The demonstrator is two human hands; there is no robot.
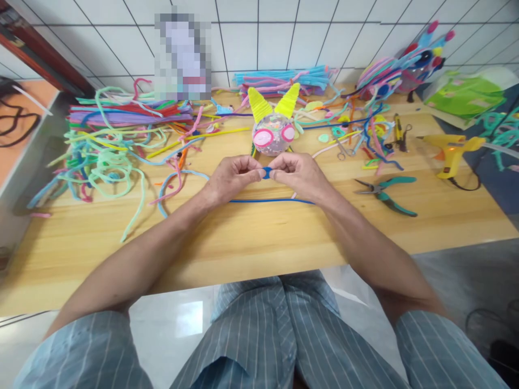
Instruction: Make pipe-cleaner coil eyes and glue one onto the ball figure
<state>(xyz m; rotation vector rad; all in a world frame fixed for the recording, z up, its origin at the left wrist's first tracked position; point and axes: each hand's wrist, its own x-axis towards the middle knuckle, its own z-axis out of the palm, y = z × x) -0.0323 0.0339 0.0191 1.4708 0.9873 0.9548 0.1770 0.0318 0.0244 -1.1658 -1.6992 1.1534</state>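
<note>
My left hand [239, 175] and my right hand [298, 173] meet over the middle of the table. Between their thumbs and forefingers they pinch a small blue coil of pipe cleaner [266, 173]. Just behind them sits a clear ball [278, 141] with pink-rimmed oval eyes and two yellow pointed ears [260, 104]. A straight blue pipe cleaner [267, 200] lies on the wood below my hands, and a light blue one [162, 189] curves to the left of them.
Loose and bundled pipe cleaners [109, 156] are heaped at left. On the right lie teal-handled pliers [387, 194], a yellow glue gun [450, 151], small scissors [344, 151] and a green packet [464, 100]. A second decorated ball figure [417, 75] stands at back right.
</note>
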